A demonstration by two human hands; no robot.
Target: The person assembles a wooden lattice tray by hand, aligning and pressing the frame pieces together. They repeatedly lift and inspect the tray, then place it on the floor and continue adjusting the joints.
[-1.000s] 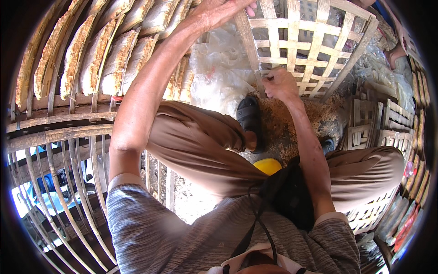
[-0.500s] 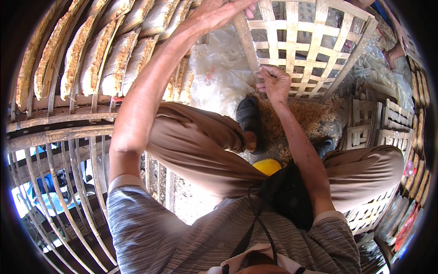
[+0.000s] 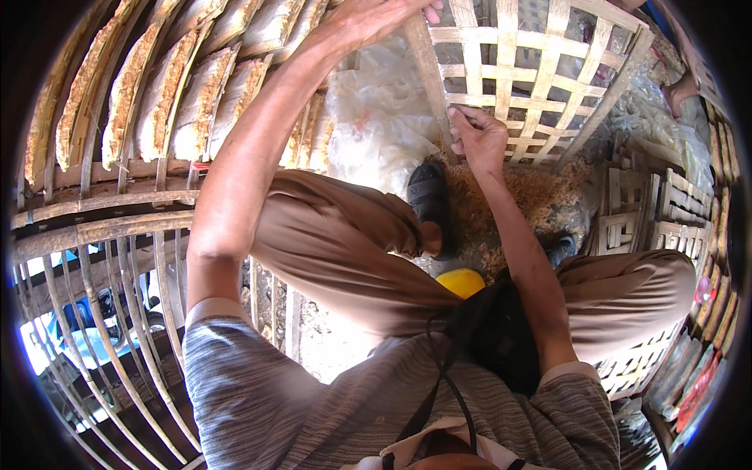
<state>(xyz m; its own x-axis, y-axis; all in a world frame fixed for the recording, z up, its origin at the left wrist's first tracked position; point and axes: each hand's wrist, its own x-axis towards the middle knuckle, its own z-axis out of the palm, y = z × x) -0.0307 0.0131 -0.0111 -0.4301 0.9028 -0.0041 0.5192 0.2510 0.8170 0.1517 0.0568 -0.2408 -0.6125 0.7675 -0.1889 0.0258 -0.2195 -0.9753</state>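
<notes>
A woven bamboo panel in a wooden frame stands tilted in front of me at the upper middle. My left hand is closed at the upper end of its left bar. The picture's top edge cuts off part of that hand, and a few fingertips show past the wood. Lower on the same bar, my right hand has its thumb and fingers drawn together in a pinch at the bar's edge. Whatever lies between these fingertips is too small or hidden to name.
Split-bamboo strips with rough, pale edges lie in rows at upper left. Below them runs a slatted bamboo rail. Clear plastic sheeting lies beyond my knee. Sawdust covers the ground; more woven panels lean at right.
My right hand has moved slightly right, and its fingers have shifted along the bar's edge. The panel has shifted a little. My left hand stays at the bar's upper end.
</notes>
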